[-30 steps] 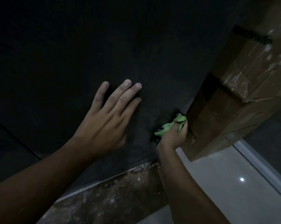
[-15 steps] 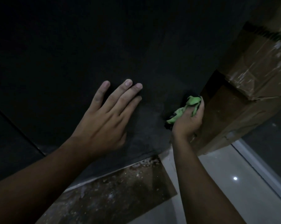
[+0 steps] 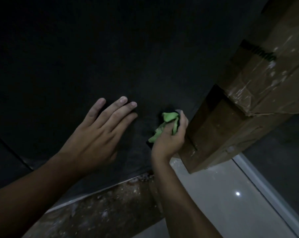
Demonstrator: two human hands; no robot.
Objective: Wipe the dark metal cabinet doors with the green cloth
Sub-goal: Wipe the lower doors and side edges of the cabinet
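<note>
The dark metal cabinet door (image 3: 111,57) fills most of the view, dim and nearly black. My left hand (image 3: 97,134) lies flat on it with fingers spread, holding nothing. My right hand (image 3: 171,140) is closed on the crumpled green cloth (image 3: 167,124) and presses it against the door's lower right part, close to the door's right edge. Part of the cloth is hidden inside my fist.
A taped cardboard box (image 3: 248,103) stands right beside my right hand, against the door's right edge. Below the door runs a dirty brown strip of floor (image 3: 102,208). Pale glossy floor tiles (image 3: 222,203) and a light skirting edge (image 3: 265,191) lie at lower right.
My right hand with the cloth went up along the door's right edge, then shifted left, away from the box. My left hand has stayed flat on the door.
</note>
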